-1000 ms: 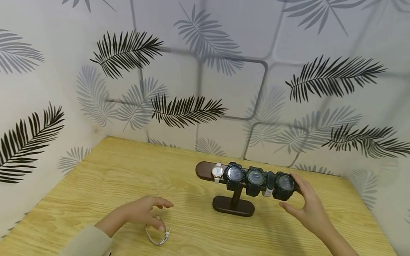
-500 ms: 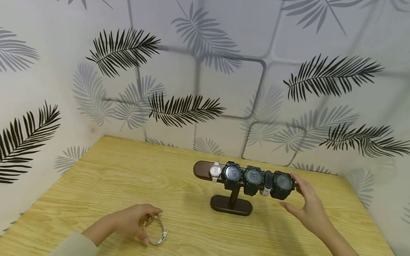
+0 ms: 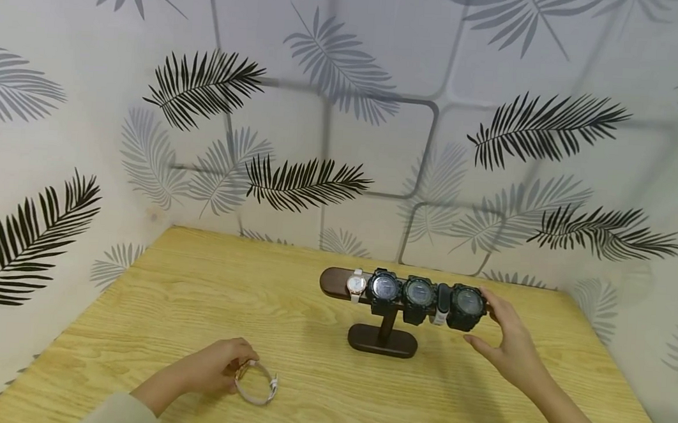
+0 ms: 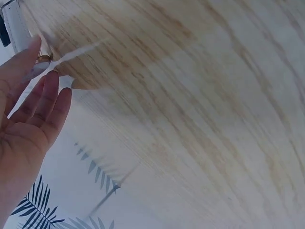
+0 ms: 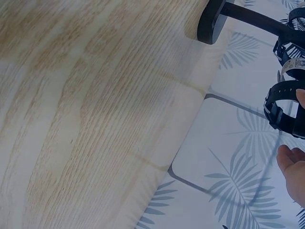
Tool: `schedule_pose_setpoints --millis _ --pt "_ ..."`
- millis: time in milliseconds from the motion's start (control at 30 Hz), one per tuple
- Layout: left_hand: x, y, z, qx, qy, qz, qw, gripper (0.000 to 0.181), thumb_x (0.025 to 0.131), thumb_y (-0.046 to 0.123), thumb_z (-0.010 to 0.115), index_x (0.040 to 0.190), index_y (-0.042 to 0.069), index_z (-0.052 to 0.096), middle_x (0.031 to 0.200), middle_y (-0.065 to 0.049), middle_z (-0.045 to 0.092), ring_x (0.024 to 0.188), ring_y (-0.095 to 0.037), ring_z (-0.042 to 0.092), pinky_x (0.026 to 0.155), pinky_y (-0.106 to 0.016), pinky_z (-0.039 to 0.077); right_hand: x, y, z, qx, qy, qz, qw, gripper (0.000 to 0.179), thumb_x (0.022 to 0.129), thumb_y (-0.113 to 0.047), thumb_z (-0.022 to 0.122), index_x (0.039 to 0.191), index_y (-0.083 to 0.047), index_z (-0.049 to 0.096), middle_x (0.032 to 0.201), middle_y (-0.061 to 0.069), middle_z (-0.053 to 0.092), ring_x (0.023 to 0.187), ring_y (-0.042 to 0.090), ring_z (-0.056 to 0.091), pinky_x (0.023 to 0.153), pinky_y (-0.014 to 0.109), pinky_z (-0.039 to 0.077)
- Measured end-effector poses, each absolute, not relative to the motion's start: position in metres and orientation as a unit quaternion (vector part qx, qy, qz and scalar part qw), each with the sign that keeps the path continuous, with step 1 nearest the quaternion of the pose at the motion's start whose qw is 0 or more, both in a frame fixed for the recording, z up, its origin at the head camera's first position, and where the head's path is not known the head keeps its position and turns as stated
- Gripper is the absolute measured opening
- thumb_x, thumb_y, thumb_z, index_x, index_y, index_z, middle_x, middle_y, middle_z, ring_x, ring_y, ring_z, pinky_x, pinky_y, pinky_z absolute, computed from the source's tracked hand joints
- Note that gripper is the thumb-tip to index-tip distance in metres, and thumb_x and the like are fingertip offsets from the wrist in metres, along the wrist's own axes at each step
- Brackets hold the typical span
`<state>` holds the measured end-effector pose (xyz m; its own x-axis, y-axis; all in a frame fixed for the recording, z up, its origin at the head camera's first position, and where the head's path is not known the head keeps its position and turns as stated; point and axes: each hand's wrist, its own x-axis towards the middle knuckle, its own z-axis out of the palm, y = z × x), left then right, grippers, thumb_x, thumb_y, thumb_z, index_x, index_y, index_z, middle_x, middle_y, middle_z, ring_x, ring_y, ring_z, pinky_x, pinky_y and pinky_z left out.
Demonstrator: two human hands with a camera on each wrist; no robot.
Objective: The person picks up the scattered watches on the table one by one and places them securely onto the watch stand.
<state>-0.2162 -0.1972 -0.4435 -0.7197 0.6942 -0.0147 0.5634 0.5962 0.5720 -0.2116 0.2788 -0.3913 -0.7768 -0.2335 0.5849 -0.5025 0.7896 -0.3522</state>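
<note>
My left hand (image 3: 216,363) pinches a small wristwatch (image 3: 273,385) at its case, and the strap's closed loop stands out to the right, low over the table. The left wrist view shows its pale strap (image 4: 18,28) between thumb and fingers. My right hand (image 3: 513,348) is at the right end of a dark brown watch stand (image 3: 382,343). Its fingers touch the end beside the outermost black digital watch (image 3: 466,301), while the thumb is spread apart below. In the right wrist view, that watch's strap (image 5: 283,89) hangs above the thumb.
Also on the stand's bar are a small white watch (image 3: 355,284), two black digital watches (image 3: 384,286) and a slim dark band (image 3: 444,298). A wood-grain table (image 3: 226,282) lies beneath, with a leaf-patterned wall covering (image 3: 377,143) behind and at both sides.
My left hand has drawn back to the left and closed its fingers on the wristwatch's case, where they were spread around it before. My right hand stays at the stand's end.
</note>
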Motion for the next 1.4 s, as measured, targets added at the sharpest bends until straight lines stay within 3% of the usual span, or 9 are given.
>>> schedule_pose_setpoints --millis 200,367,433,500,600,667,1200,1400 --pt "-0.218 -0.198 -0.444 0.32 0.876 0.337 0.132 0.041 0.074 0.009 0.075 0.11 -0.004 0.059 0.103 -0.009 0.063 0.088 -0.02 0.061 0.078 -0.03 0.053 -0.212 0.278 -0.39 0.205 -0.906 0.254 0.269 0.083 0.064 0.007 0.078 0.136 0.009 0.036 0.123 0.03 0.047 0.101 0.043 0.053 0.081 0.05 0.046" --pt "-0.22 -0.197 -0.443 0.296 0.862 0.387 0.141 0.04 0.076 0.006 0.073 0.111 -0.004 0.057 0.101 -0.012 0.063 0.09 -0.022 0.062 0.077 -0.027 0.054 -0.212 0.276 -0.389 0.206 -0.904 0.258 0.271 0.081 0.065 0.006 0.078 0.135 0.009 0.037 0.122 0.03 0.048 0.101 0.042 0.053 0.081 0.052 0.046" --pt "-0.221 -0.197 -0.444 0.29 0.855 0.405 0.141 0.04 0.076 0.006 0.073 0.111 -0.005 0.055 0.1 -0.012 0.062 0.088 -0.019 0.061 0.076 -0.023 0.053 -0.212 0.276 -0.389 0.205 -0.904 0.257 0.274 0.081 0.065 0.005 0.078 0.135 0.008 0.038 0.121 0.028 0.049 0.101 0.04 0.054 0.083 0.042 0.049" --pt "-0.222 -0.196 -0.445 0.287 0.851 0.419 0.137 0.04 0.077 0.007 0.073 0.11 -0.006 0.054 0.098 -0.012 0.061 0.085 -0.013 0.06 0.075 -0.021 0.053 -0.213 0.275 -0.389 0.207 -0.903 0.258 0.275 0.08 0.066 0.004 0.078 0.135 0.008 0.039 0.121 0.028 0.049 0.101 0.039 0.054 0.086 0.023 0.049" --pt "-0.223 -0.195 -0.447 0.278 0.847 0.433 0.13 0.042 0.076 0.009 0.074 0.109 -0.006 0.054 0.095 -0.011 0.06 0.08 -0.005 0.057 0.073 -0.019 0.053 -0.214 0.273 -0.39 0.207 -0.902 0.263 0.272 0.078 0.067 0.003 0.078 0.135 0.007 0.039 0.121 0.027 0.05 0.1 0.037 0.055 0.086 -0.001 0.034" --pt "-0.223 -0.193 -0.447 0.272 0.847 0.44 0.124 0.041 0.076 0.009 0.074 0.109 -0.006 0.054 0.092 -0.01 0.059 0.077 -0.002 0.055 0.072 -0.019 0.052 -0.214 0.272 -0.39 0.206 -0.902 0.269 0.268 0.077 0.069 0.003 0.077 0.135 0.007 0.039 0.121 0.027 0.05 0.1 0.037 0.055 0.085 -0.006 0.026" --pt "-0.228 -0.161 -0.435 0.254 0.872 0.416 0.046 0.039 0.075 0.003 0.073 0.11 -0.006 0.058 0.088 -0.005 0.058 0.074 -0.007 0.05 0.062 -0.018 0.048 -0.212 0.273 -0.39 0.2 -0.9 0.281 0.267 0.075 0.072 0.003 0.074 0.137 0.005 0.037 0.124 0.027 0.049 0.099 0.033 0.051 0.085 -0.006 0.026" --pt "-0.227 -0.147 -0.424 0.273 0.895 0.353 0.008 0.035 0.074 -0.001 0.074 0.106 -0.005 0.061 0.09 -0.005 0.057 0.076 -0.009 0.05 0.065 -0.018 0.048 -0.213 0.272 -0.39 0.202 -0.899 0.28 0.269 0.074 0.073 0.002 0.074 0.137 0.005 0.037 0.123 0.027 0.049 0.099 0.033 0.053 0.085 -0.006 0.026"
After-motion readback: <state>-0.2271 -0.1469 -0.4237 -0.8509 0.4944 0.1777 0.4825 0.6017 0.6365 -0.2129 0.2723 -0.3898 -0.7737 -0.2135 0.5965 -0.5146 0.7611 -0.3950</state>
